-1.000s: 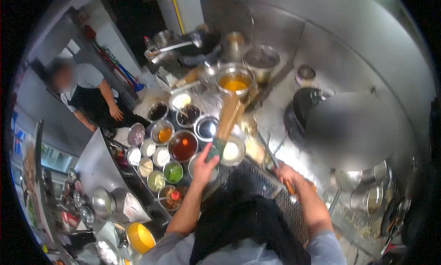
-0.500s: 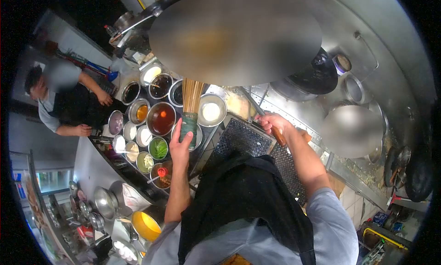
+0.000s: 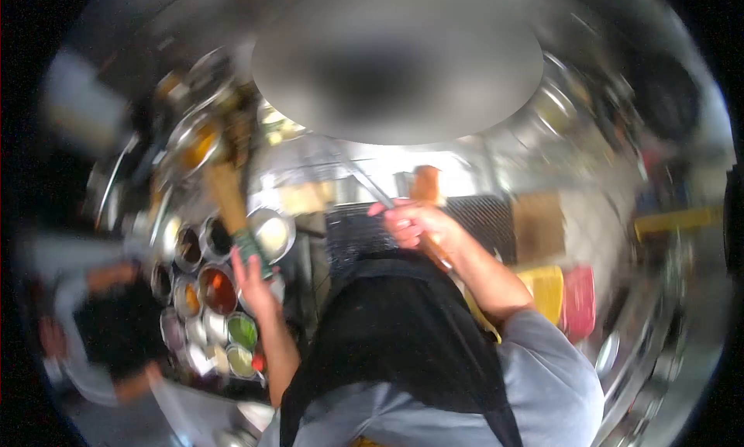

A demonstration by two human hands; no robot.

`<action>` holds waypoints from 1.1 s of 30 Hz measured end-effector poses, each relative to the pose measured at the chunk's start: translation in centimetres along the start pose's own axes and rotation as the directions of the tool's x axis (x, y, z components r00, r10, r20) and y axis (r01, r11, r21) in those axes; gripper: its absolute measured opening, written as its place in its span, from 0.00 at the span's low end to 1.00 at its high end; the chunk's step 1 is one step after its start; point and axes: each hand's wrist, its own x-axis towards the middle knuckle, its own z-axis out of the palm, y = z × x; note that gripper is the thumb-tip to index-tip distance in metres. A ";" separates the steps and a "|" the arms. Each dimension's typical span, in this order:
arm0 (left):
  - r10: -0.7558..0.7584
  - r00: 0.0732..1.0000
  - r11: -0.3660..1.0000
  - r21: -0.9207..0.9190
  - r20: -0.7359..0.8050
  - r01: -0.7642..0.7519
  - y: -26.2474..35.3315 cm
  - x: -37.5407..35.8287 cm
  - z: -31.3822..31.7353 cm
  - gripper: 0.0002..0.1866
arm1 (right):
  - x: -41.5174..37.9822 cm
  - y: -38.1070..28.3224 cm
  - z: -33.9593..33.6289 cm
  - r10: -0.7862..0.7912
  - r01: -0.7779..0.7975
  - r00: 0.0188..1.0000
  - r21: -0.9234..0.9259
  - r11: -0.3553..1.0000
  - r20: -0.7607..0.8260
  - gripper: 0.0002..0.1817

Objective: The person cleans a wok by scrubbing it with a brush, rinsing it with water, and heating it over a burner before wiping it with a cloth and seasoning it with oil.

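My left hand (image 3: 257, 288) is at the green-wrapped handle of a bamboo wok brush (image 3: 227, 195), its fingers along the handle. The bristles tilt up and left over the sauce bowls. Closed around the wooden handle of a long metal-shafted cooking tool (image 3: 373, 189) is my right hand (image 3: 418, 224). The shaft slants up and left, and its far end is hidden by the grey blurred oval. Close beside the brush handle sits a metal bowl of white contents (image 3: 273, 236). A bowl of red-brown sauce (image 3: 219, 289) stands left of my left hand.
Several small bowls, one with chopped greens (image 3: 242, 331), crowd the left counter. A person in a dark apron (image 3: 116, 323) stands beyond them. A black perforated mat (image 3: 480, 222) lies before me. Yellow (image 3: 542, 288) and red (image 3: 578, 300) containers are at my right.
The view has swung right, shifting the bowls and the person lower left. The brush now leans left instead of standing upright. Both hands keep their items; the image is more blurred.
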 end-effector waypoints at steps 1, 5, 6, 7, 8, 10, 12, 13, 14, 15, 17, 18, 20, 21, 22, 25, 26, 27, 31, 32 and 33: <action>-0.076 0.996 0.997 0.032 0.055 0.074 0.7 0.0 1.0 0.31 | -2.5 1.0 -0.7 -0.040 0.039 0.999 0.065 0.997 0.011 0.16; -0.123 0.975 0.992 -0.005 0.184 0.126 -1.4 3.0 4.9 0.32 | -12.9 6.6 -0.7 -0.285 0.304 0.951 0.194 0.933 -0.122 0.16; -0.138 0.972 0.990 0.016 0.192 0.137 -1.0 3.2 6.1 0.32 | -15.4 8.2 -0.6 -0.373 0.408 0.907 0.193 0.892 -0.192 0.16; -0.144 0.962 0.989 0.015 0.230 0.144 -1.1 4.2 6.7 0.32 | -17.3 9.5 -0.3 -0.448 0.496 0.858 0.180 0.849 -0.252 0.16; -0.150 0.952 0.988 0.017 0.265 0.151 -1.1 4.7 7.4 0.31 | -19.4 11.0 0.5 -0.492 0.571 0.794 0.160 0.805 -0.358 0.17; -0.141 0.954 0.990 0.032 0.266 0.138 -0.8 4.9 9.3 0.31 | -22.8 14.3 -0.1 -0.570 0.699 0.638 0.078 0.711 -0.517 0.20; -0.135 0.948 0.990 0.012 0.287 0.137 -1.7 6.6 10.0 0.31 | -25.3 17.1 -0.3 -0.546 0.774 0.402 -0.046 0.632 -0.735 0.19; -0.096 0.969 0.991 -0.066 0.229 0.114 -1.5 6.4 11.2 0.31 | -26.2 18.1 -0.4 -0.496 0.763 0.253 -0.144 0.630 -0.830 0.18; -0.081 0.974 0.992 -0.078 0.210 0.100 -1.2 6.4 11.4 0.31 | -26.7 19.2 -0.9 -0.436 0.749 0.109 -0.214 0.627 -0.893 0.17; -0.104 0.967 0.994 -0.007 0.231 0.109 -1.2 6.6 11.5 0.30 | -27.0 21.0 -3.0 -0.401 0.751 0.001 -0.264 0.606 -0.916 0.17; -0.072 0.975 0.997 0.017 0.211 0.070 -3.5 9.3 11.3 0.30 | -27.0 24.5 -8.3 -0.313 0.606 -0.256 -0.404 0.685 -0.914 0.17; -0.111 0.969 0.994 0.018 0.220 0.110 -2.4 8.3 11.6 0.30 | -27.1 26.4 -11.2 -0.267 0.412 -0.428 -0.449 0.793 -0.863 0.15; -0.136 0.964 0.988 -0.037 0.230 0.148 -2.8 8.5 11.4 0.30 | -29.9 30.4 -18.6 -0.386 -0.397 -0.649 -0.141 0.907 -0.655 0.16; -0.130 0.967 0.987 -0.061 0.221 0.147 -2.5 8.1 11.3 0.30 | -30.5 30.5 -19.2 -0.341 -0.418 -0.640 -0.060 0.906 -0.688 0.18; -0.128 0.969 0.985 -0.086 0.212 0.149 -2.2 7.7 11.6 0.30 | -31.7 32.1 -22.9 -0.278 -0.420 -0.625 0.014 0.907 -0.730 0.17; -0.102 0.979 0.988 -0.095 0.177 0.120 -2.5 7.2 11.2 0.30 | -32.2 29.6 -25.5 -0.336 -0.536 -0.611 0.063 0.842 -0.717 0.19; -0.092 0.975 0.992 -0.067 0.201 0.107 -2.2 7.1 11.3 0.31 | -31.6 27.4 -25.0 -0.380 -0.499 -0.633 -0.019 0.866 -0.674 0.18; -0.089 0.984 0.991 -0.084 0.155 0.103 -1.9 6.6 11.6 0.31 | -31.0 25.2 -24.4 -0.416 -0.461 -0.654 -0.103 0.882 -0.632 0.17; -0.120 0.985 0.991 -0.047 0.126 0.127 -2.8 6.2 11.6 0.30 | -27.7 9.7 -18.7 -0.787 -0.442 -0.469 -0.665 0.602 -0.401 0.15; -0.120 0.986 0.990 -0.055 0.113 0.127 -2.5 5.8 12.0 0.30 | -26.6 5.2 -17.5 -0.844 -0.353 -0.444 -0.807 0.473 -0.300 0.15; -0.122 0.988 0.989 -0.077 0.092 0.129 -2.2 5.3 12.6 0.30 | -26.2 1.1 -17.9 -0.846 -0.226 -0.356 -0.841 0.491 -0.398 0.16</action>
